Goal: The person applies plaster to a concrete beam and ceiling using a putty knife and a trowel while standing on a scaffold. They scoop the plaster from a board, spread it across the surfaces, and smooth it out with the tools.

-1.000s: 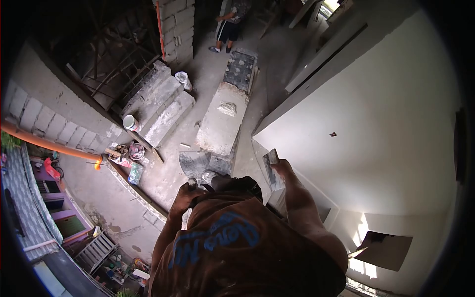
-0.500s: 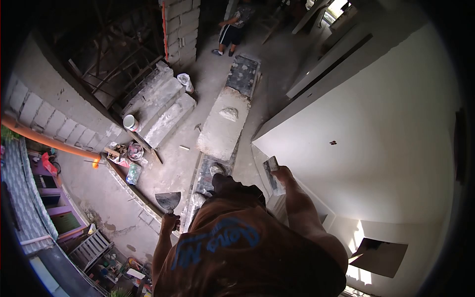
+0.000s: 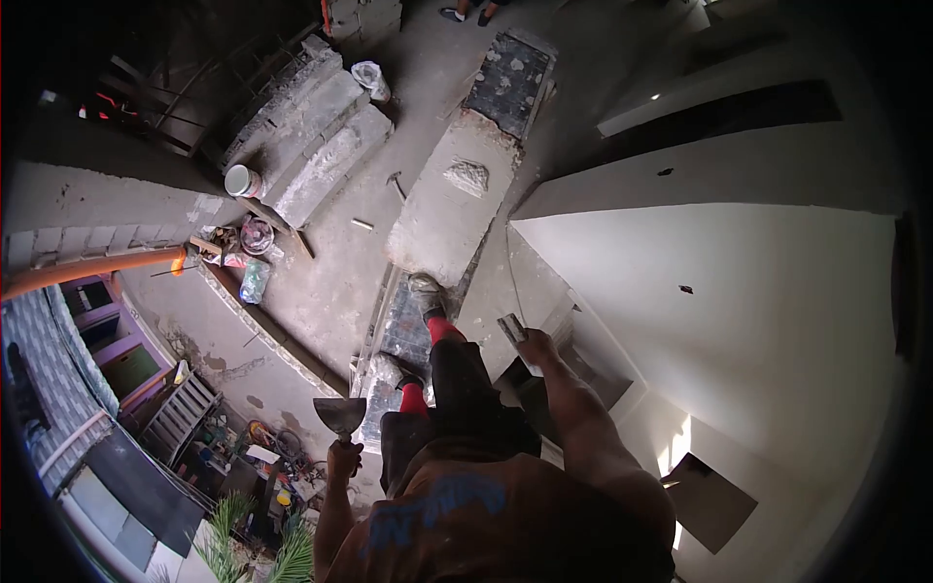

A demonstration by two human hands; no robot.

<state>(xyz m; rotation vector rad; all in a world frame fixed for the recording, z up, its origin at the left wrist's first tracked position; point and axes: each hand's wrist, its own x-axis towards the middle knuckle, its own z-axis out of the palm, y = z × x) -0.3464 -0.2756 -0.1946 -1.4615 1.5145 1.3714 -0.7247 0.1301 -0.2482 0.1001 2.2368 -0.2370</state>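
Note:
My left hand (image 3: 343, 460) is closed around the handle of a wide putty knife (image 3: 339, 415), its broad blade pointing up and away from me. On the other side, my right hand (image 3: 536, 348) grips a flat rectangular trowel (image 3: 511, 328), held near the white wall (image 3: 739, 301) but apart from it. Below, my shoes (image 3: 426, 290) rest on a dark, plaster-spotted platform (image 3: 403, 325). Ahead of them, a pale board (image 3: 442, 228) carries a small heap of wet-looking plaster (image 3: 467, 177).
Concrete steps (image 3: 330, 165) stand at left with a white bucket (image 3: 242, 181) and a white sack (image 3: 370, 81). A hammer (image 3: 397, 186) lies on the floor. A ledge (image 3: 277, 335) borders the drop at left. Another person's feet (image 3: 468, 14) show at the top.
My view has tilted downward, so my legs and both shoes now show. The other person has slid toward the top edge. Both hands keep their tools; the trowel's angle has changed slightly.

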